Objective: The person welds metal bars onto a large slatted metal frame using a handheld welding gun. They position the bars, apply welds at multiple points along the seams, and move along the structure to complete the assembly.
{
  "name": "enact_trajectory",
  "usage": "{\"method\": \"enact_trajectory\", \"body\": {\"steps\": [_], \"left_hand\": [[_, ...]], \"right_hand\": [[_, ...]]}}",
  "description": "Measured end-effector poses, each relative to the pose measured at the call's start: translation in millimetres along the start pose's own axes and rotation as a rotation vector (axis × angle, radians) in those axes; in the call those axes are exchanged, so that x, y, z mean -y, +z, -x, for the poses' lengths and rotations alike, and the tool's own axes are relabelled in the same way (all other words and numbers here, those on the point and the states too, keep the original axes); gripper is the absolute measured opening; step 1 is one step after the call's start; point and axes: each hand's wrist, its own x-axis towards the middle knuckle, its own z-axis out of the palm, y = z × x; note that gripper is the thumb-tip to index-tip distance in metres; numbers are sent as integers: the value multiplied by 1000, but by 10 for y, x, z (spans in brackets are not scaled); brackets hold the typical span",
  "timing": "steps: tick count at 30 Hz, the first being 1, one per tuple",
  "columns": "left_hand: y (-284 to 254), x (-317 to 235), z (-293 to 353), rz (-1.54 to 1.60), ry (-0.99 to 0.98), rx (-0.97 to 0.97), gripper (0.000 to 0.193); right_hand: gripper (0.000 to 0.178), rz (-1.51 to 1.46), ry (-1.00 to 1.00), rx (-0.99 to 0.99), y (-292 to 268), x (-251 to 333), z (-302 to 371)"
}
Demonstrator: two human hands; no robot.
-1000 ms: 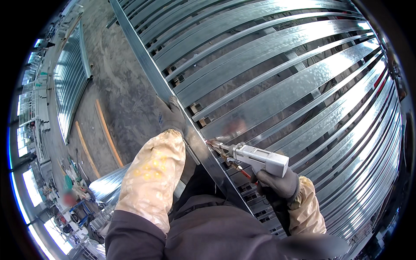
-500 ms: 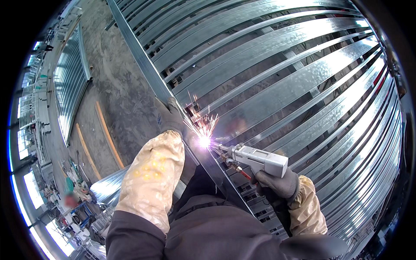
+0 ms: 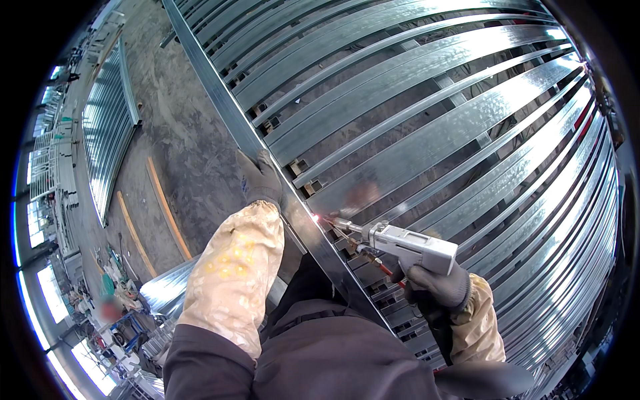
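**Welding gun at the frame rail**

While your left hand (image 3: 261, 179) lies on the long galvanized rail (image 3: 220, 87), its gloved fingers are bent over the rail's edge and press on it; the pale yellow sleeve (image 3: 233, 273) covers the forearm behind it. Your right hand (image 3: 437, 287), in a grey glove, is closed around the grip of the white welding gun (image 3: 413, 245). The gun's thin nozzle (image 3: 340, 223) points left, to the place where a slat meets the rail, and a small pink glow (image 3: 319, 217) shows there, just beside the tip. The two hands are apart, one on each side of the rail. Under the gun lies the frame of parallel metal slats (image 3: 433, 133). On the left you see the concrete floor (image 3: 180, 147) and another slatted panel (image 3: 107, 127).
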Motion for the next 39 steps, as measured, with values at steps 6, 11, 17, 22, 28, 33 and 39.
{"method": "enact_trajectory", "body": {"steps": [6,11,17,22,28,33,39], "left_hand": [[43,97,-46,2,-83,14,68],[49,159,-102,2,-89,43,70],[5,21,-46,40,-58,24,66],[-95,-179,70,55,-70,38,66],[-92,-130,159,31,-43,14,68],[-151,-274,247,52,-76,20,68],[-154,-167,173,-19,-62,47,67]], "right_hand": [[52,-129,12,-60,-7,64,6],[51,-151,58,-66,12,123,2],[49,-67,82,-24,78,202,-29],[48,-2,75,27,124,329,-48],[44,90,-54,61,154,378,-89],[43,78,12,47,216,514,-107],[42,80,-28,8,235,480,-134]]}}
